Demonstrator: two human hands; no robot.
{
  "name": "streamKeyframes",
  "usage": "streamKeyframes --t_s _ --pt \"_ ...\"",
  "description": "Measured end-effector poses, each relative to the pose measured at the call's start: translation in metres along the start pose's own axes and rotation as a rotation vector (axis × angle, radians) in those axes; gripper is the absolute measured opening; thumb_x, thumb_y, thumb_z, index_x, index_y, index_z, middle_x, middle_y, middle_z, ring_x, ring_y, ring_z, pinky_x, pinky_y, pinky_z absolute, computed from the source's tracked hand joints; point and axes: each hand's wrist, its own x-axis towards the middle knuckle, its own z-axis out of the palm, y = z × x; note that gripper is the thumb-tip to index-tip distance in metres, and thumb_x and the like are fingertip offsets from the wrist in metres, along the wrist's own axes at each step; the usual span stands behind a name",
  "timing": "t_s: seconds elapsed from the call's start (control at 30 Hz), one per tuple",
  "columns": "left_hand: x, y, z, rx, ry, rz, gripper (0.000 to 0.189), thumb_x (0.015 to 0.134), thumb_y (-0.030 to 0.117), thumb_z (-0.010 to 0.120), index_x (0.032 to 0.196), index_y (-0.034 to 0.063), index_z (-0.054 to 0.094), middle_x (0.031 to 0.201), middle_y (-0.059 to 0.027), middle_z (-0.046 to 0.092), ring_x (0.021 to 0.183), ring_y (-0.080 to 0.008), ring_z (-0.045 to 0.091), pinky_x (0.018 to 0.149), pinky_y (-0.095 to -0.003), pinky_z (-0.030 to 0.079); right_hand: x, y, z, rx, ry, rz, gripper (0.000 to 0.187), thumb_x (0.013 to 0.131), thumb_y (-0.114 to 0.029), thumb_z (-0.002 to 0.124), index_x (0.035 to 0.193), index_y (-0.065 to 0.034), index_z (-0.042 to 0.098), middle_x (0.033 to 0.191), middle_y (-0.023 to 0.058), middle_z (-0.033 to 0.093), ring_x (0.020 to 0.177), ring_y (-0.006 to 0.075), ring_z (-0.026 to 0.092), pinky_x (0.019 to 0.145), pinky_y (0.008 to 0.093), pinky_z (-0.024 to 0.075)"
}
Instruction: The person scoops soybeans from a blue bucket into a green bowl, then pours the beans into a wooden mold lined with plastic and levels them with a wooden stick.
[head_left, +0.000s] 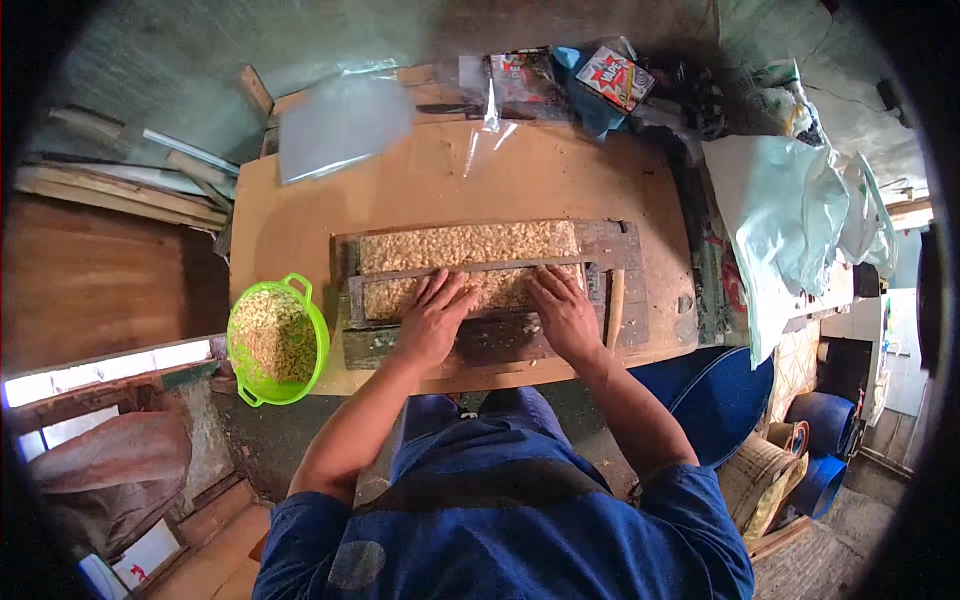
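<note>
Pale split beans, seemingly soybeans (487, 289), fill a shallow wooden frame (480, 265) in front of me. My left hand (439, 315) lies palm down on the left part of this layer, fingers slightly spread. On its right part rests my right hand (562, 311), also flat and holding nothing. Directly behind the frame's far bar is a rectangular slab of similar beans (465, 244); I cannot tell if it is wrapped. Both are on dark wooden boards (405, 346). A pale wooden stick (615, 311) lies right of the frame, close to my right hand.
A green plastic basket (322, 337) with loose beans sits at the table's left edge (251, 225). Clear plastic sheets (345, 127) and printed boxes (616, 79) lie along the back. A large plastic bag (780, 217) hangs at right, above a blue tub (727, 405).
</note>
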Motion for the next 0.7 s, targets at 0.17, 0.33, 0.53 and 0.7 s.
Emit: streamKeyframes --t_s 0.17,0.33,0.53,0.7 --pt "-0.019 -0.021 -0.009 0.008 0.108 -0.098 0.045 0.095 0.034 0.062 0.139 0.0214 0.057 0.144 -0.0095 0.053 0.139 -0.0311 0.042 0.118 -0.0523 0.024 0.012 -0.014 -0.006 0.023 0.081 0.017 0.036 0.089 -0.014 0.064 0.125 -0.0085 0.063 0.13 0.0129 0.061 0.129 0.0327 0.051 0.108 0.0462 0.0417" --pt "-0.035 -0.046 -0.021 0.083 0.182 -0.167 0.036 0.094 0.029 0.063 0.13 0.0209 0.065 0.133 -0.0042 0.063 0.133 -0.0253 0.05 0.117 -0.0499 0.025 0.018 -0.014 -0.002 0.019 0.053 -0.034 0.035 0.088 -0.013 0.064 0.123 -0.008 0.064 0.13 0.0123 0.062 0.127 0.0309 0.053 0.108 0.0447 0.0427" --pt "-0.044 -0.071 -0.039 0.118 0.317 -0.179 0.025 0.088 0.014 0.064 0.111 0.0164 0.072 0.11 -0.0039 0.072 0.113 -0.0238 0.063 0.106 -0.0463 0.036 0.016 -0.007 0.012 -0.016 0.045 -0.056 0.035 0.086 -0.01 0.06 0.121 -0.0083 0.065 0.127 0.0108 0.064 0.125 0.0292 0.056 0.106 0.0423 0.0452" --pt "-0.055 -0.084 -0.043 0.14 0.32 -0.197 0.021 0.087 0.012 0.064 0.106 0.0156 0.073 0.106 -0.0039 0.073 0.11 -0.0236 0.065 0.105 -0.0447 0.037 0.018 -0.015 0.006 0.014 0.04 -0.054 0.036 0.085 -0.007 0.058 0.12 -0.0098 0.066 0.126 0.0085 0.065 0.123 0.0283 0.057 0.103 0.0414 0.0476"
